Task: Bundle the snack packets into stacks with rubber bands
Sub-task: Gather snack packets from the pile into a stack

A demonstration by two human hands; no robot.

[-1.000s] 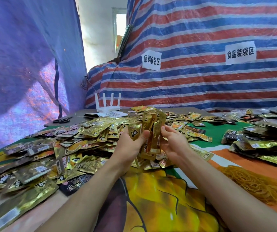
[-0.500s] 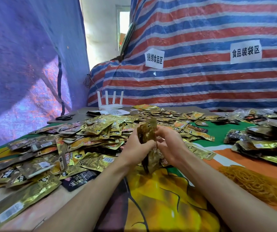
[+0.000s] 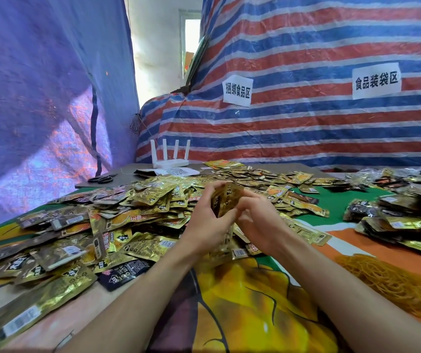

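Gripped upright by the curled left hand [image 3: 208, 226] and right hand [image 3: 259, 221], the small stack of gold foil snack packets [image 3: 226, 200] is held mid-table over the loose packet heap [image 3: 140, 212], seemingly being squared; next, fetch 1 band from the orange rubber-band tangle [image 3: 392, 284] near right.

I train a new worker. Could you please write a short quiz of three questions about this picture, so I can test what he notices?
1. True or false: the left hand and the right hand hold one stack of packets between them.
2. Where does the heap of rubber bands lie? A) on the orange cloth, at the person's right; B) on top of the loose packets; C) beside the scissors.
3. Fill in: the white device with four antennas at the table's far edge is a ____.
Key: 1 true; 2 A; 3 router.
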